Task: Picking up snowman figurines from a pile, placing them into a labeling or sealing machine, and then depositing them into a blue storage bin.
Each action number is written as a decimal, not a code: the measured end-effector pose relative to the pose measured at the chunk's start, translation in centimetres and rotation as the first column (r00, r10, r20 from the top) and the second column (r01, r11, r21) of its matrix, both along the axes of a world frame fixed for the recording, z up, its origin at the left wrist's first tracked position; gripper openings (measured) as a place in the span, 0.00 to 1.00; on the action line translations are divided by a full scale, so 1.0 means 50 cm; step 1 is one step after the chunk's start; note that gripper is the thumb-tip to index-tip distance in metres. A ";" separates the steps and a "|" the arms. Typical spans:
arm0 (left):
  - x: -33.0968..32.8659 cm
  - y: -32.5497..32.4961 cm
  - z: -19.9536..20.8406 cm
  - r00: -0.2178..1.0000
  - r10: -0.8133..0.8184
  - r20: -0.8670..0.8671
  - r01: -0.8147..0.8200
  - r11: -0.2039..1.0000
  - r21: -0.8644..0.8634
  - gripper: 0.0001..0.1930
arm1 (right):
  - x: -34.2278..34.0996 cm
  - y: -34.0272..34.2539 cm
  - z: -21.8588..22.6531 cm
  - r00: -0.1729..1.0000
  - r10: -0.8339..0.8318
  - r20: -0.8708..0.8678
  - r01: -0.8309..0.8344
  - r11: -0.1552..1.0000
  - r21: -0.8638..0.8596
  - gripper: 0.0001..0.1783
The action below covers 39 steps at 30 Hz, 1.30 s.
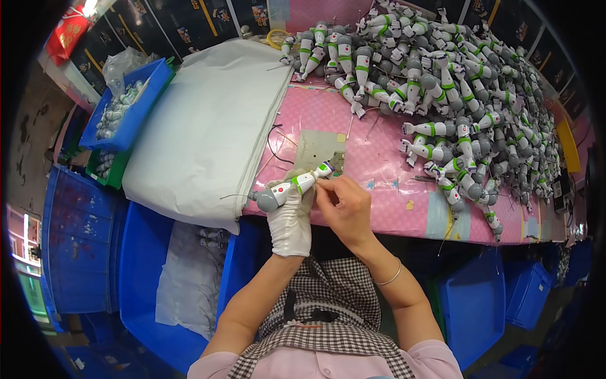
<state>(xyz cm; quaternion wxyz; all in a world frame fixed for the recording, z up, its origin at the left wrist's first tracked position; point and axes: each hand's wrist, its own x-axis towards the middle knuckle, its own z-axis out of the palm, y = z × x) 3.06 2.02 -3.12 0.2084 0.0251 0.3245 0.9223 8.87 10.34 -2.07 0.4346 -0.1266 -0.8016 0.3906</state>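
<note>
A toy arm [282, 191] in white and grey, with green bands and a red dot, lies in my left hand [291, 226]. That hand wears a white glove, its fingers closed round the piece from below. The grey rounded end points left, with a thin wire sticking out, and the small toy hand points up to the right. My bare right hand [347, 207] is beside the toy hand end, thumb and fingertips pinched together close to it. Whatever the fingertips hold is too small or hidden to make out.
Many similar toy arms [435, 88] are heaped on the pink table cover [372, 211] at the back right. White sheeting [202, 120] covers the left. A grey plate [312, 145] lies beyond my hands. Blue bins [136, 265] stand below; a blue tray [148, 88] holds more parts.
</note>
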 end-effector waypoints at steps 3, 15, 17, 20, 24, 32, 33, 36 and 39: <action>-0.014 0.004 -0.011 0.999 -0.020 0.048 0.022 0.999 -0.037 0.12 | -0.002 -0.023 0.003 0.997 0.030 -0.073 -0.028 0.999 0.030 0.06; -0.005 -0.001 -0.006 0.998 0.041 0.049 -0.035 0.994 -0.105 0.10 | -0.011 -0.027 -0.001 1.000 -0.014 -0.024 0.015 0.999 0.045 0.03; -0.009 -0.027 0.019 0.988 0.109 -0.109 -0.133 0.959 -0.249 0.13 | -0.001 -0.008 -0.001 0.999 -0.028 0.023 0.027 0.999 0.027 0.02; -0.067 -0.145 0.048 0.889 0.210 -0.407 -0.384 0.825 -0.414 0.20 | 0.042 0.051 -0.006 0.988 -0.146 -0.041 0.144 0.989 -0.043 0.01; -0.178 -0.405 0.030 0.937 0.345 -0.051 -0.344 0.938 0.035 0.16 | 0.059 0.182 -0.057 0.921 -0.335 0.199 0.330 0.942 0.058 0.09; -0.342 -0.787 -0.508 0.548 0.704 0.452 -0.319 0.675 -0.666 0.18 | 0.048 0.159 -0.101 0.898 -0.372 0.235 0.268 0.886 0.380 0.14; -0.359 -0.769 -0.557 0.552 0.690 0.468 -0.300 0.688 -0.661 0.18 | 0.055 0.169 -0.109 0.876 -0.394 0.278 0.290 0.892 0.347 0.14; -0.403 -0.733 -0.648 0.521 0.734 0.435 -0.029 0.525 -0.851 0.18 | 0.063 0.168 -0.106 0.852 -0.414 0.321 0.338 0.903 0.267 0.15; -0.454 -0.769 -0.714 0.760 0.623 0.185 0.350 -0.153 -0.924 0.20 | 0.066 0.194 -0.121 0.893 -0.348 0.287 0.323 0.937 0.132 0.14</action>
